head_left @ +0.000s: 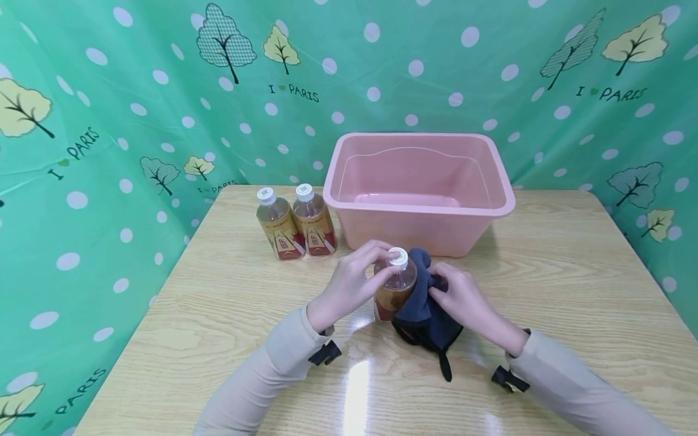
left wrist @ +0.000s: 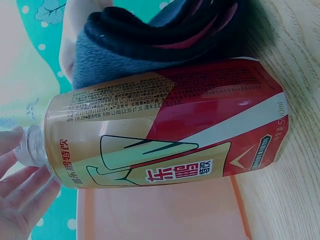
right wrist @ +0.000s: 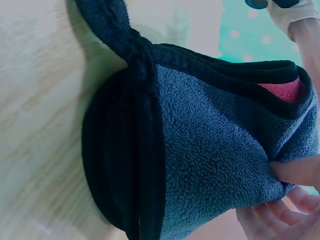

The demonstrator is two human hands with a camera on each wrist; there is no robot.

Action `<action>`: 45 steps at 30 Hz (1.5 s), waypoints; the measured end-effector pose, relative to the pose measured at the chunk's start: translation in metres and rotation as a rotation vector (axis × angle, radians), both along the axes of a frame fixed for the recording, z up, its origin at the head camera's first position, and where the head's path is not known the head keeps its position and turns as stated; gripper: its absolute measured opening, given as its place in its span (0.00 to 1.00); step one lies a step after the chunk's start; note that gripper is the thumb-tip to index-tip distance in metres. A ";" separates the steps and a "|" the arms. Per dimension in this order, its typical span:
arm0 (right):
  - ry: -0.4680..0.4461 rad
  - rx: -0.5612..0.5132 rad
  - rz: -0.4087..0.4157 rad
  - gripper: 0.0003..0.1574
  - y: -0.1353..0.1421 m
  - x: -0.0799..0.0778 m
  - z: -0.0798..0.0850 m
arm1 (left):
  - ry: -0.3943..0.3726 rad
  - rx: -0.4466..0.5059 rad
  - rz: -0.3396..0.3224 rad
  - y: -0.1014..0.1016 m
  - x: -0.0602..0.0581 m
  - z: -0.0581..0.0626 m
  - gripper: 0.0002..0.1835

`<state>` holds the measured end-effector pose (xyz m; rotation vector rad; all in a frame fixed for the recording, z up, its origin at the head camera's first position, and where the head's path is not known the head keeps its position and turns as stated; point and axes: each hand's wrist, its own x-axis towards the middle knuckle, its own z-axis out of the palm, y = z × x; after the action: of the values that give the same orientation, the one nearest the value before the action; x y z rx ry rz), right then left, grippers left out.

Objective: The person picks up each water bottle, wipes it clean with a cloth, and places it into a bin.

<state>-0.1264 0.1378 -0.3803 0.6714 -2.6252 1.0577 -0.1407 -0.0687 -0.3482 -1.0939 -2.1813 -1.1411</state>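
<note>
A clear plastic drink bottle point(head_left: 391, 298) with a white cap and a gold-and-red label stands on the table, a little left of a dark blue cloth point(head_left: 422, 306). My left hand point(head_left: 354, 277) grips the bottle by its cap and neck, fingers and thumb around the top. In the left wrist view the whole label point(left wrist: 165, 130) shows, with the folded cloth right against it. My right hand point(head_left: 460, 295) pinches the cloth between thumb and fingers. Black trim and a hanging loop edge the cloth point(right wrist: 210, 145), and a bit of pink lining peeks from its fold.
Behind the hands stands a pink plastic tub point(head_left: 414, 227). Two more bottles point(head_left: 315, 233) of the same kind stand side by side at its left. The wooden table point(head_left: 229, 315) ends at a green patterned curtain point(head_left: 163, 109) along the back and left.
</note>
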 end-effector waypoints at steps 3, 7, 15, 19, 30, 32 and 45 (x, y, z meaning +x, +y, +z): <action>0.017 -0.010 0.018 0.14 0.001 -0.001 -0.006 | -0.006 -0.001 0.000 0.000 0.000 0.000 0.09; 0.069 -0.022 0.036 0.15 0.001 -0.003 -0.013 | -0.006 0.001 -0.002 0.000 0.000 0.000 0.09; -0.018 0.065 0.010 0.14 -0.002 -0.005 -0.023 | -0.004 0.004 -0.006 0.000 0.000 0.000 0.09; -0.070 0.100 0.000 0.13 -0.003 -0.005 -0.029 | 0.000 0.006 -0.006 0.000 0.000 0.000 0.09; -0.153 0.121 -0.010 0.11 -0.004 -0.009 -0.040 | -0.015 -0.014 -0.003 0.000 0.001 0.001 0.09; -0.157 0.115 -0.012 0.11 -0.004 -0.008 -0.039 | -0.012 -0.014 0.000 0.000 0.001 0.000 0.09; -0.035 0.024 -0.023 0.15 -0.001 0.000 -0.011 | 0.046 0.000 0.001 0.002 0.000 0.000 0.09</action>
<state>-0.1266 0.1367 -0.3909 0.6315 -2.6729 1.0421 -0.1410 -0.0672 -0.3485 -1.1074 -2.1465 -1.1051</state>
